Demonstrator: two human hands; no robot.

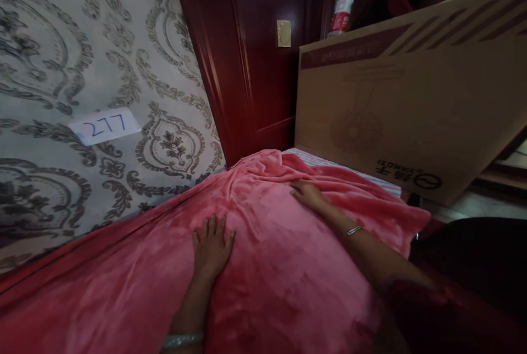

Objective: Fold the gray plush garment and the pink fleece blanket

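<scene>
A pink fleece blanket (280, 271) covers a bed and fills the lower part of the view. My left hand (211, 247) lies flat on it with fingers spread, a bangle on the wrist. My right hand (307, 194) rests palm down further away near a fold in the blanket, with a thin silver bracelet on its wrist. Neither hand holds anything. A striped sheet (329, 163) shows at the blanket's far edge.
Patterned grey wallpaper (82, 68) runs along the left with a paper label reading 277 (105, 125). A dark red wooden door (255, 57) stands behind the bed. A large cardboard box (411, 107) leans at the right, with a plastic bottle (343, 0) behind it.
</scene>
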